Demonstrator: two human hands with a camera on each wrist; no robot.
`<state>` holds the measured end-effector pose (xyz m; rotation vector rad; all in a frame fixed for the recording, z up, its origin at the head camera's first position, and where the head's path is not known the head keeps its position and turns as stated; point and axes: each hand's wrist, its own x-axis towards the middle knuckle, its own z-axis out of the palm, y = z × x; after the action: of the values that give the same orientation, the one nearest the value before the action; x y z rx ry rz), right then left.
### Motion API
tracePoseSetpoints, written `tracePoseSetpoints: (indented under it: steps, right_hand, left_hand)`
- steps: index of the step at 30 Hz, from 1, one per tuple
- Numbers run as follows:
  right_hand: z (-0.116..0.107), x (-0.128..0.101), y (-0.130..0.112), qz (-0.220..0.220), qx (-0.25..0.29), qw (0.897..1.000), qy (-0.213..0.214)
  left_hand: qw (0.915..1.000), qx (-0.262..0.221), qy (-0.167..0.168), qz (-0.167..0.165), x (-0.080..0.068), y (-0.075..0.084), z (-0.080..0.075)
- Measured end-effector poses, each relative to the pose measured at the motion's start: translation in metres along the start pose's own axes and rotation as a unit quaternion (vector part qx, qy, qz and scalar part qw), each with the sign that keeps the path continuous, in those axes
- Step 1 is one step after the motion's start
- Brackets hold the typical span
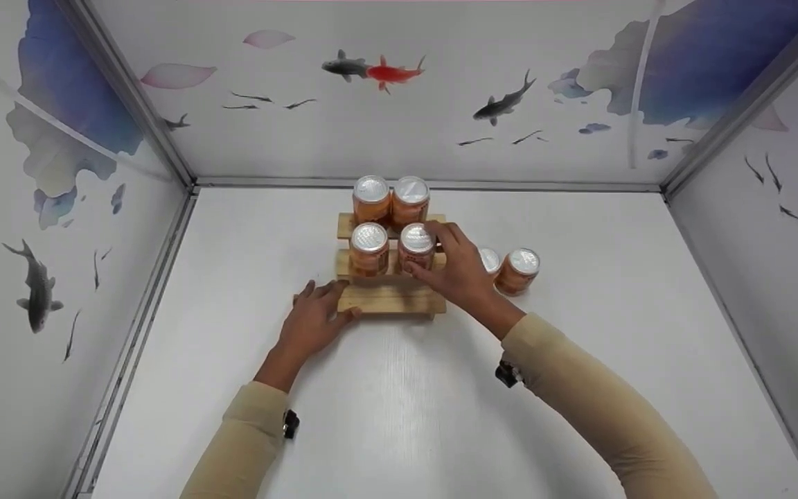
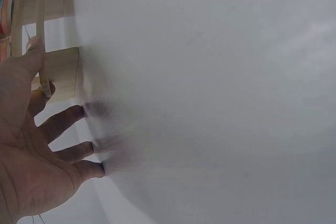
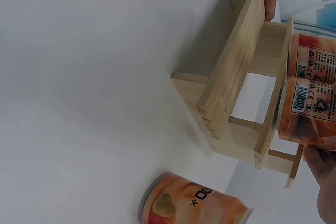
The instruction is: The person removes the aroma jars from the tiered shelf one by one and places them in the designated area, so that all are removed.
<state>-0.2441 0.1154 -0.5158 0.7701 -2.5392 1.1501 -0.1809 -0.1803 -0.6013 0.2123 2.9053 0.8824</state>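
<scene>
- Nearest, below both hands, the white tabletop [image 1: 385, 416] spreads smooth and pale, with a soft sheen and faint streaks; dim shadows lie under the forearms, in tan sleeves [image 1: 600, 402].
- The left hand [image 1: 310, 319] pinches the end of the lowest board of a wooden rack [image 1: 392, 299] between thumb and index finger; its other fingers are spread, their tips on the tabletop.
- Just ahead of that grip, the rack climbs in three pale, grained steps on slanted side pieces.
- To the right of the right hand [image 1: 460, 274], on the tabletop, stand a can [image 1: 518, 272] and a second can [image 1: 490, 260] partly hidden by the hand.
- The right hand's thumb and fingers are clamped on the held can [image 1: 415, 246], at the right of the middle step; whether its full weight rests there I cannot tell. It has a bright silver lid and a glossy orange printed body, with a barcode and small black symbols.
- Just left of this grip, a matching can [image 1: 369, 251] stands upright on the same step.
- Beyond the grip, two more cans [image 1: 410, 201] stand side by side on the top step.
- Farthest, past a grey metal strip [image 1: 267, 183], the white back wall [image 1: 399, 138] carries painted fish, pink petals and a blue-violet leaf; similarly painted walls flank both hands.
</scene>
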Motion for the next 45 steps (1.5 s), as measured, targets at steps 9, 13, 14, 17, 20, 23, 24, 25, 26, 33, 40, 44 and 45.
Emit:
tracePoseSetpoints:
  steps: [9,13,14,17,20,23,24,25,26,33,40,44,45]
  right_hand:
    - [-0.014,-0.007,0.005,0.012,-0.006,1.000,0.002]
    - [-0.019,-0.012,0.007,0.013,-0.012,1.000,0.006]
    - [-0.021,-0.013,0.008,0.013,-0.014,1.000,0.007]
    - [-0.024,-0.015,0.010,0.017,-0.028,0.999,0.011]
    - [-0.028,-0.017,0.011,0.015,-0.039,0.999,0.015]
    - [-0.031,-0.021,0.012,0.012,-0.041,0.999,0.020]
    - [-0.032,-0.023,0.013,0.011,-0.039,0.999,0.021]
    - [-0.033,-0.025,0.013,0.012,-0.037,0.999,0.021]
    - [-0.034,-0.027,0.014,0.014,-0.036,0.999,0.021]
    - [-0.040,-0.036,0.018,0.019,-0.030,0.999,0.023]
    - [-0.045,-0.049,0.022,0.014,-0.053,0.998,0.022]
    - [-0.048,-0.055,0.024,0.010,-0.058,0.998,0.023]
    - [-0.049,-0.056,0.024,0.008,-0.058,0.998,0.022]
  left_hand:
    - [1.0000,0.000,-0.005,-0.003,-0.002,0.003,-0.002]
    - [1.0000,0.004,-0.006,-0.001,-0.001,0.004,-0.003]
    - [1.0000,0.003,-0.007,-0.002,-0.001,0.004,-0.003]
    - [0.9999,-0.002,-0.009,-0.005,0.000,0.005,-0.003]
    - [1.0000,-0.002,-0.003,-0.001,0.001,0.004,-0.003]
    - [1.0000,0.000,0.001,0.003,0.001,0.003,-0.002]
    - [1.0000,0.000,0.001,0.004,0.001,0.003,-0.001]
    - [1.0000,-0.001,0.000,0.002,0.001,0.002,-0.001]
    - [1.0000,-0.003,-0.002,0.001,0.000,0.002,-0.001]
    - [1.0000,-0.008,0.002,0.002,0.000,0.001,-0.002]
    - [1.0000,0.003,-0.004,-0.002,0.000,0.001,0.000]
    - [1.0000,0.009,-0.001,-0.003,0.000,0.001,0.000]
    - [1.0000,0.009,0.000,-0.003,0.000,0.002,-0.001]
